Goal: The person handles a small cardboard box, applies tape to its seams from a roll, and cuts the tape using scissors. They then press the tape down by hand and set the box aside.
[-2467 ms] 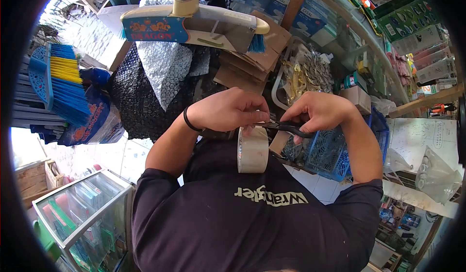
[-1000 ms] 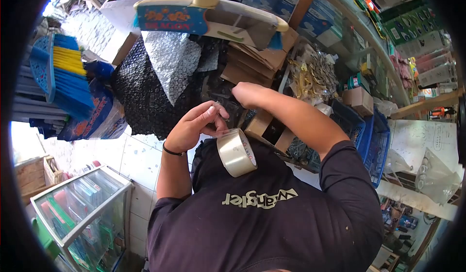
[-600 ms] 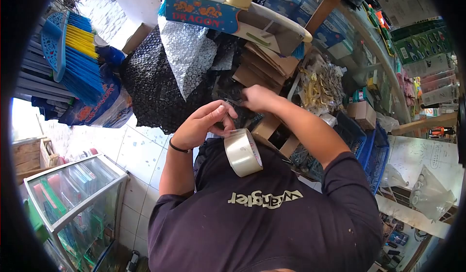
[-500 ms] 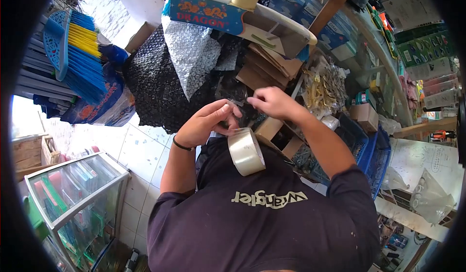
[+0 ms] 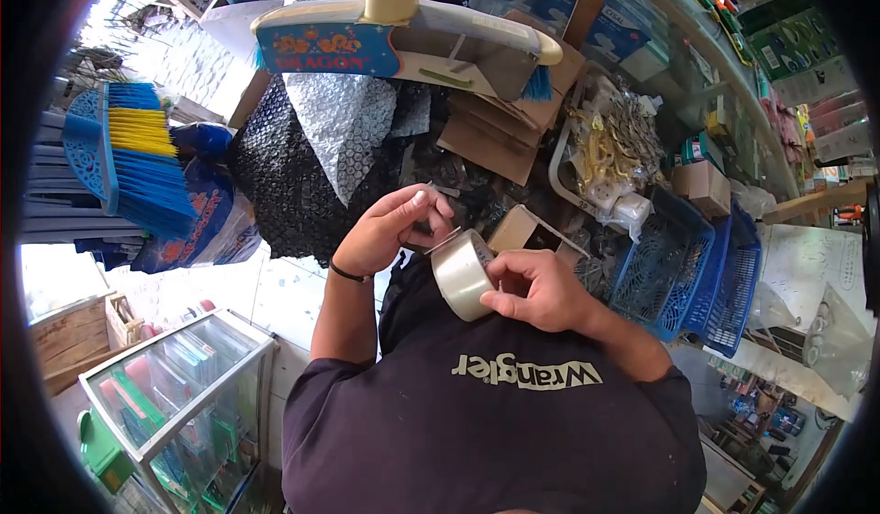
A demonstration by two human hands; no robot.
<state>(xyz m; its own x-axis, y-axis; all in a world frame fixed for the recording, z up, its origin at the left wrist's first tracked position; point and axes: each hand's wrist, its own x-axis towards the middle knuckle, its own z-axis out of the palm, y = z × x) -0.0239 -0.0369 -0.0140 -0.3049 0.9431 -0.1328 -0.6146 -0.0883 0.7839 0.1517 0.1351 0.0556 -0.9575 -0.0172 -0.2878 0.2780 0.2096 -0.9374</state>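
A wide roll of clear packing tape (image 5: pixel 461 280) is held in front of my chest. My right hand (image 5: pixel 543 292) grips its right side, with the thumb against the edge and fingers at the core opening. My left hand (image 5: pixel 396 227) is curled at the upper left of the roll, its fingers closed on the strip of tape coming off it. The fingertips partly hide that strip. Just beyond my hands lie crumpled dark plastic and an open cardboard box (image 5: pixel 515 230).
A broom head (image 5: pixel 412 42) labelled DRAGON hangs ahead. Bubble wrap (image 5: pixel 344 124) and folded cardboard (image 5: pixel 490 138) lie behind my hands. Blue baskets (image 5: pixel 662 262) stand at right, near bagged metal parts (image 5: pixel 614 138). A blue-yellow broom (image 5: pixel 133 152) and a glass case (image 5: pixel 174 376) are left.
My right hand has come down from above the roll and taken hold of its right side. My left hand stays at the tape strip. The view has shifted slightly.
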